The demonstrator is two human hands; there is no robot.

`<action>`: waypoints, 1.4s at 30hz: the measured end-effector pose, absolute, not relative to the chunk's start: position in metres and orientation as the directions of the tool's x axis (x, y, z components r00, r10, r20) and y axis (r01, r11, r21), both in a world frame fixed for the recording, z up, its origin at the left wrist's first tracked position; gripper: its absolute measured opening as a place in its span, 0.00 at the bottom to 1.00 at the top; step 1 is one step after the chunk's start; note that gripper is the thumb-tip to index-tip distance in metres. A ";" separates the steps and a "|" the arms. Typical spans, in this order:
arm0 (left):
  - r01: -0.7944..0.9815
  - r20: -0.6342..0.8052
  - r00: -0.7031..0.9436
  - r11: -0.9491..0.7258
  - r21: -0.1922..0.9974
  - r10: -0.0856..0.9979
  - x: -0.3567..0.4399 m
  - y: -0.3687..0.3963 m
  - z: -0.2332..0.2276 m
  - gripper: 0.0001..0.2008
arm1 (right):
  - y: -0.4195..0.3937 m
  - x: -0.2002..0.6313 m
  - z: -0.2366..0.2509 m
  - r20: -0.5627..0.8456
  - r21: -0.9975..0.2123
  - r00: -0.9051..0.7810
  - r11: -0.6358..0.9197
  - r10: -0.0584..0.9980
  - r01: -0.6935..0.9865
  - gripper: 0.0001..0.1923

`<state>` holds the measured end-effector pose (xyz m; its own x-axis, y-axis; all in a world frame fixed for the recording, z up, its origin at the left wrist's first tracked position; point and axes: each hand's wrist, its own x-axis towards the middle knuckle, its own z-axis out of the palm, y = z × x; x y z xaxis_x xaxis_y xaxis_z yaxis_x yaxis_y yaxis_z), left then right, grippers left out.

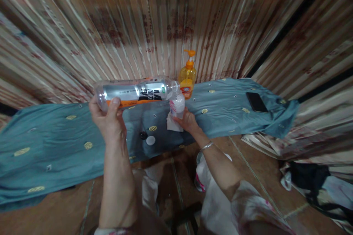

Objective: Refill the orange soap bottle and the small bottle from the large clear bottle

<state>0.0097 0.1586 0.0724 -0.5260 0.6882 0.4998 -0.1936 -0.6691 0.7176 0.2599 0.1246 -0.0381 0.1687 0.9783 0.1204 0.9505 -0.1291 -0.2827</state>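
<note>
Bottle (pixel 135 91) is clamped lengthwise-level in left hand (pixel 109 119) fingers, mouth meeting small bottle (pixel 177 104) gripped by right hand (pixel 187 120).

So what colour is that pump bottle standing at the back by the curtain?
The pump bottle is orange, seen in the head view.

Head view, forward and down, close above hands (pixel 110 117)
</note>
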 end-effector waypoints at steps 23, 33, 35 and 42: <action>-0.143 0.505 -0.582 -0.691 0.709 0.637 0.008 0.160 0.069 0.33 | 0.127 0.260 -0.043 0.146 -0.237 0.166 -0.128 0.975 0.963 0.37; -0.079 0.534 -0.561 -0.684 0.726 0.632 0.004 0.165 0.062 0.34 | 0.126 0.260 -0.040 0.108 -0.229 0.161 -0.133 0.981 0.964 0.36; -0.068 0.541 -0.559 -0.685 0.725 0.628 0.004 0.165 0.062 0.34 | 0.126 0.261 -0.040 0.107 -0.231 0.159 -0.131 0.982 0.964 0.36; -0.085 0.546 -0.555 -0.696 0.713 0.627 0.003 0.167 0.060 0.35 | 0.128 0.261 -0.045 0.124 -0.236 0.160 -0.128 0.979 0.963 0.36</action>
<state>0.0031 0.1671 0.0597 -0.5548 0.6274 0.5465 -0.0845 -0.6959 0.7131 0.2614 0.1281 -0.0446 0.1601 0.9793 0.1235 0.9633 -0.1277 -0.2362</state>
